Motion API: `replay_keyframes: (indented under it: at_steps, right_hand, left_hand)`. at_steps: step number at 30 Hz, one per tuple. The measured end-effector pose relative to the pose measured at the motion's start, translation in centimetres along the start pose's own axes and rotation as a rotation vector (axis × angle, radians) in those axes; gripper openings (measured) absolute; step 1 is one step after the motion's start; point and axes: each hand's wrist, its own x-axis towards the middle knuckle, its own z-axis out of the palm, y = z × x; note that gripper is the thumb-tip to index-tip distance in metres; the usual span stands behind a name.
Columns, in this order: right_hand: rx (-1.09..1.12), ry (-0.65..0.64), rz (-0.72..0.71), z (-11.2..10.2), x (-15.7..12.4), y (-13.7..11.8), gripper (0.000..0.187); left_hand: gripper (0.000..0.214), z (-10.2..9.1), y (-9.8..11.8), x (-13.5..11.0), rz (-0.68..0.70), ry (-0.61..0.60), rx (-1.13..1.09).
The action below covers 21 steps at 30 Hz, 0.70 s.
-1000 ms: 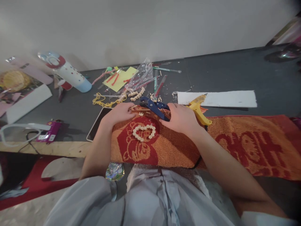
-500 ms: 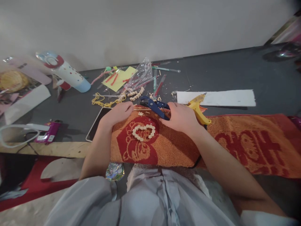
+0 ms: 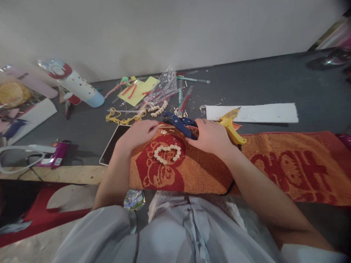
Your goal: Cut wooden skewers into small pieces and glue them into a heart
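My right hand (image 3: 212,137) is closed around the handles of blue-handled pliers (image 3: 179,124), whose jaws point left over the towel's far edge. Between the fingertips of my left hand (image 3: 139,133) is a thin pale stick (image 3: 166,127), reaching toward the pliers. An orange and red towel (image 3: 208,173) lies under both hands. On it sits a heart-shaped outline of small pale pieces (image 3: 157,155), open in the middle. A few short cut bits (image 3: 163,132) lie loose just beyond the heart.
A yellow glue gun (image 3: 231,126) rests by my right hand, near a white strip (image 3: 252,113). Behind lie yellow paper (image 3: 137,91), clear plastic wrap (image 3: 167,84) and yellow string (image 3: 116,116). A phone (image 3: 111,148), bottle (image 3: 82,87) and purple device (image 3: 53,155) are leftward.
My left hand has shifted slightly right with the stick. The right hand and pliers stay almost in place. A blurred dark blue object has appeared at the far left.
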Motion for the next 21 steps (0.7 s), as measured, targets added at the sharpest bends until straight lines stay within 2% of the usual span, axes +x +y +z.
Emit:
replay_keyframes:
  at_steps: [4, 9, 12, 21]
  right_hand:
    - [-0.015, 0.013, -0.012, 0.2, 0.0, 0.0, 0.049]
    - [-0.023, 0.029, -0.023, 0.4, 0.0, 0.0, 0.049]
    - [-0.021, 0.023, -0.004, 0.2, -0.1, 0.0, 0.047]
    - [-0.001, 0.011, 0.004, 0.0, -0.1, -0.1, 0.048]
  left_hand:
    - [0.036, 0.0, 0.2, 0.2, -0.011, 0.033, 0.005]
    - [0.035, 0.3, 0.3, 0.6, 0.009, 0.006, -0.216]
    - [0.034, 0.7, 0.5, 0.9, 0.026, -0.009, -0.275]
    - [0.032, 1.0, 0.4, 1.3, 0.01, 0.018, -0.222]
